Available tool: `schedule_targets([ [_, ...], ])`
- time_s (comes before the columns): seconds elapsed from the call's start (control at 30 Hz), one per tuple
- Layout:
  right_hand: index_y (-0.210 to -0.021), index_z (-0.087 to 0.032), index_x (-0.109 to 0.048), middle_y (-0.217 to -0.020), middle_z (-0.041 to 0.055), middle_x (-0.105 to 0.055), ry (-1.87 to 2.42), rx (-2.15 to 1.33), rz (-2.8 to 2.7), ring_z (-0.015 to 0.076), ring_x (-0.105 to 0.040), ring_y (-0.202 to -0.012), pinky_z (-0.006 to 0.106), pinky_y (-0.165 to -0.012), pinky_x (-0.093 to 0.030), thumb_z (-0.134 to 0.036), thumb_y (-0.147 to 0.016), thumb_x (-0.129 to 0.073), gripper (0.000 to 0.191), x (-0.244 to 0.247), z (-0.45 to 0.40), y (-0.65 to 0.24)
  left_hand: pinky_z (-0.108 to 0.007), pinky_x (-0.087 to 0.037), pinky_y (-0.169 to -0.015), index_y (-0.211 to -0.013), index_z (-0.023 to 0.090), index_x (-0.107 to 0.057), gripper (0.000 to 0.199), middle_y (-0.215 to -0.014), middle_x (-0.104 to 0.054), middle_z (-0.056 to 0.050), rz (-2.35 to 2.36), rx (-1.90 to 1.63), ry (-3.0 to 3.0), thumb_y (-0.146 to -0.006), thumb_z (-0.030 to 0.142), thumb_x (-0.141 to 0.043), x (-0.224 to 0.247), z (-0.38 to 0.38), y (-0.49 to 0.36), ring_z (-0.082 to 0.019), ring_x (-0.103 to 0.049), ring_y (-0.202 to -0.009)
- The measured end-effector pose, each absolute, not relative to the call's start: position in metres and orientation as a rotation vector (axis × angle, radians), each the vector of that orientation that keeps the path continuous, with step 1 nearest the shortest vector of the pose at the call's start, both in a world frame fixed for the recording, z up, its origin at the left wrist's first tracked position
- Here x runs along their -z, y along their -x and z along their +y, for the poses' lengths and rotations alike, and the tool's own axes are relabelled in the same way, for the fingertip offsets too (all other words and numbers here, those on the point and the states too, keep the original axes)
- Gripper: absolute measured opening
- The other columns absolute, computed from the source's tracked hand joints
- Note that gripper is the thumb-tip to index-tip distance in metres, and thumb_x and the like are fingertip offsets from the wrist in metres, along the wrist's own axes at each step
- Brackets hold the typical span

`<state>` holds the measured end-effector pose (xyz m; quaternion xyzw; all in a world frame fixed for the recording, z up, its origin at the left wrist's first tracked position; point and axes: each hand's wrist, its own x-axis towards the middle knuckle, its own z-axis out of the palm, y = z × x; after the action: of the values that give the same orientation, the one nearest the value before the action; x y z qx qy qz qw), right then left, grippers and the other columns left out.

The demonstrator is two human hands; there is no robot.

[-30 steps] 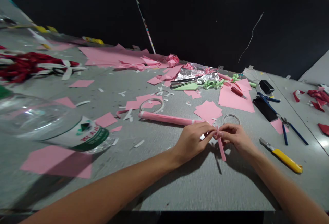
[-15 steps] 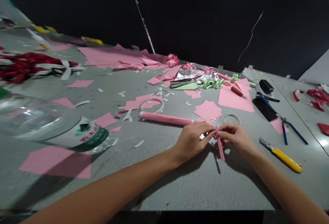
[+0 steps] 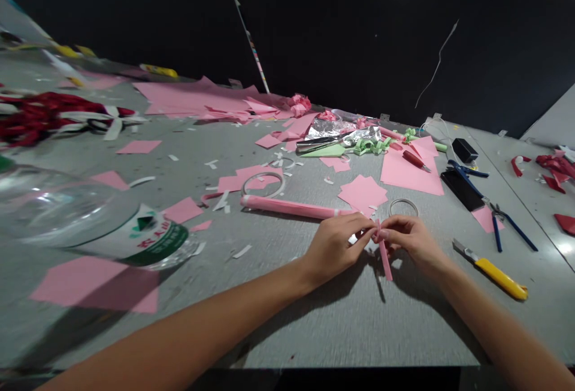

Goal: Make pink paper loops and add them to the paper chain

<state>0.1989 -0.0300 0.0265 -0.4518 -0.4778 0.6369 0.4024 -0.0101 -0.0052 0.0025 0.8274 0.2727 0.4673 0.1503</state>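
Observation:
Both hands meet over the grey table, right of centre, at a thin pink paper strip (image 3: pixel 385 262). My left hand (image 3: pixel 338 242) pinches the strip's upper part between thumb and fingertips. From the other side, my right hand (image 3: pixel 408 238) is closed on the same strip; its lower end hangs free below the fingers. The exact fold at the fingertips is partly hidden. Behind my left hand lies a long rolled pink paper tube (image 3: pixel 287 207). A narrow tape ring (image 3: pixel 403 206) rests just beyond my right hand, and a stack of pink paper squares (image 3: pixel 363 192) sits farther back.
A yellow utility knife (image 3: pixel 501 277) lies at right, blade out, with blue-handled pliers (image 3: pixel 512 228) behind it. At left a clear plastic bottle (image 3: pixel 76 205) lies near pink sheets. A larger tape roll (image 3: pixel 263 184), scissors (image 3: pixel 321 142) and green curled paper (image 3: pixel 368 146) are farther back.
Almost nothing differs. The hands hold the same pink strip in nearly the same pose; the view has shifted very slightly.

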Motion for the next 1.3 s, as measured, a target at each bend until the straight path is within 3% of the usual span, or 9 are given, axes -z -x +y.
schedule_targets([
  [0.47, -0.087, -0.02, -0.081, -0.077, 0.0042, -0.074, 1.135, -1.611, -1.217, 0.0148, -0.066, -0.063, 0.03, -0.062, -0.056, -0.048, -0.077, -0.095, 0.033, -0.0236, -0.0293, -0.2006, -0.031, -0.059, -0.075, -0.101, 0.017, -0.076, 0.008, -0.094, -0.083, -0.007, 0.741, -1.364, -2.349, -0.102, 0.018, -0.067, -0.0052, -0.0057, 0.0097, -0.02, -0.078, -0.083],
  [1.3, -0.089, -0.02, -0.082, -0.083, 0.0055, -0.077, 1.125, -1.628, -1.22, 0.0148, -0.066, -0.065, 0.03, -0.063, -0.057, -0.047, -0.078, -0.094, 0.031, -0.022, -0.0299, -0.2024, -0.03, -0.056, -0.074, -0.095, 0.018, -0.075, 0.014, -0.091, -0.082, -0.006, 0.774, -1.299, -2.271, -0.102, 0.016, -0.064, -0.0083, -0.0068, 0.0101, -0.019, -0.076, -0.081],
])
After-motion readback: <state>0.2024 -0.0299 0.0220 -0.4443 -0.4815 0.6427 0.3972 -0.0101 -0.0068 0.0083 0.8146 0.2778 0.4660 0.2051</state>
